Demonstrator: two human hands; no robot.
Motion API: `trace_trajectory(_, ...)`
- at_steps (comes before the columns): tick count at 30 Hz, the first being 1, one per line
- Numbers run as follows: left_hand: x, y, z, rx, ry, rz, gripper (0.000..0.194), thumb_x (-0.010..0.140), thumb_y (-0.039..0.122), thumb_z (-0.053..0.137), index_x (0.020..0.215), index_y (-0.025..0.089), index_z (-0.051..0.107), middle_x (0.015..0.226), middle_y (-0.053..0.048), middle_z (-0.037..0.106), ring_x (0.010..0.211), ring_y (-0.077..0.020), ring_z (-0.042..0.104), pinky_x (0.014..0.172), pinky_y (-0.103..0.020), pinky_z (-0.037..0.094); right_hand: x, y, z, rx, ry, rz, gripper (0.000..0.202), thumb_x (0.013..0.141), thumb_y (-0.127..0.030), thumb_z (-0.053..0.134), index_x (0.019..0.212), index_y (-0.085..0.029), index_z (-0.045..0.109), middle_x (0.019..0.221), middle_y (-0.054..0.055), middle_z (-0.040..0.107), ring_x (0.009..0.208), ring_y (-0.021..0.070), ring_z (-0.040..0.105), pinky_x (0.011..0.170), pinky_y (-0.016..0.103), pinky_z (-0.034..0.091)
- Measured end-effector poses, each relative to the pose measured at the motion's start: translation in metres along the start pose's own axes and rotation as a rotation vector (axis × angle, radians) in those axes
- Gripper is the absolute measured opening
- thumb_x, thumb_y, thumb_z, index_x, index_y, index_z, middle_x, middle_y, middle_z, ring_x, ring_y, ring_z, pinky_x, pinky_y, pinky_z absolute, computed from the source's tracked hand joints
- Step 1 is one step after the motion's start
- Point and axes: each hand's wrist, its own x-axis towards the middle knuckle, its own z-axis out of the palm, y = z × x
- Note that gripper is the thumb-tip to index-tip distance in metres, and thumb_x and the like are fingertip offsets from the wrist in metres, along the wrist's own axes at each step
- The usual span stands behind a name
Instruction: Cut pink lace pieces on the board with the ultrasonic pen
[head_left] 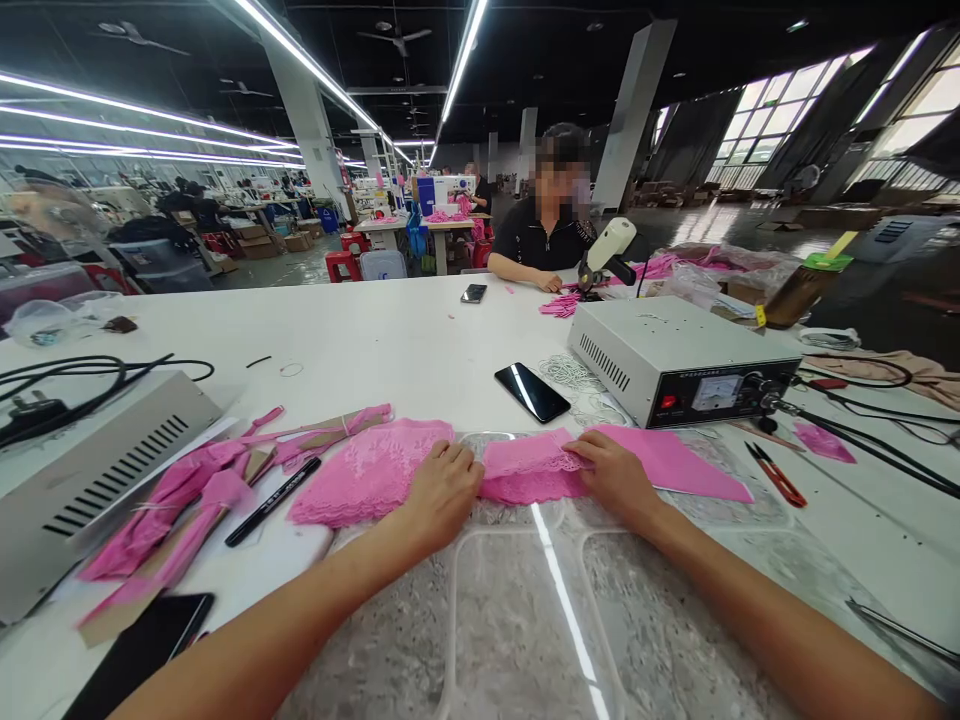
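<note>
A stack of pink lace fabric pieces (367, 475) lies in front of me, slightly left of centre. My left hand (446, 492) rests on its right edge, fingers curled down and pressed together on the lace. To the right, a smaller pink lace piece (525, 470) with a scalloped edge lies folded over another layer. My right hand (616, 478) pinches this piece at its right end, thumb and fingers closed. Beneath and beyond my right hand spreads a flat pink sheet (675, 460). Under everything is a grey marbled mat (517, 610) with a clear surface.
A grey power box (690, 350) stands at right, near snips (776, 475) and tweezers (900, 628). A black phone (532, 391) lies ahead. At left are a marker (272, 502), bundled pink straps (180, 495) and another vented box (97, 490). A co-worker (544, 220) sits across the table.
</note>
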Motion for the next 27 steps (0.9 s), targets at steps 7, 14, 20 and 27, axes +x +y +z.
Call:
trace_trajectory(7, -0.001, -0.004, 0.003, -0.097, 0.172, -0.104, 0.016, 0.086, 0.007, 0.052, 0.086, 0.018, 0.063, 0.080, -0.004, 0.068, 0.081, -0.0215, 0.060, 0.080, -0.038, 0.042, 0.004, 0.014, -0.019, 0.148, 0.040, 0.013, 0.040, 0.078, -0.013, 0.046, 0.103, -0.024, 0.075, 0.106, 0.006, 0.073, 0.091, 0.0221, 0.069, 0.075, 0.035, 0.057)
trace_trajectory(14, -0.051, 0.009, -0.001, -0.192, 0.312, 0.099, 0.018, 0.089, 0.008, 0.051, 0.089, 0.020, 0.064, 0.105, -0.003, 0.071, 0.103, -0.0191, 0.060, 0.104, -0.044, 0.034, -0.065, 0.000, -0.032, 0.204, -0.021, -0.163, 0.038, 0.083, -0.017, 0.047, 0.106, -0.029, 0.074, 0.106, 0.008, 0.070, 0.094, 0.0219, 0.070, 0.071, 0.031, 0.059)
trace_trajectory(20, -0.092, 0.015, 0.014, -0.262, 0.331, 0.251, 0.025, 0.083, -0.002, 0.051, 0.095, 0.019, 0.061, 0.104, -0.004, 0.071, 0.105, -0.0189, 0.061, 0.106, -0.044, 0.037, -0.124, -0.030, -0.050, 0.127, -0.200, -0.419, 0.042, 0.085, -0.012, 0.048, 0.112, -0.035, 0.070, 0.100, 0.008, 0.073, 0.085, 0.0219, 0.072, 0.068, 0.031, 0.061)
trace_trajectory(27, -0.088, 0.011, 0.013, -0.314, 0.364, 0.273, 0.020, 0.089, 0.004, 0.049, 0.097, 0.017, 0.062, 0.104, -0.006, 0.070, 0.102, -0.0195, 0.061, 0.099, -0.041, 0.045, -0.057, -0.056, -0.048, 0.143, -0.158, -0.413, 0.040, 0.094, -0.020, 0.042, 0.126, -0.030, 0.063, 0.118, 0.008, 0.070, 0.104, 0.0231, 0.068, 0.085, 0.039, 0.059)
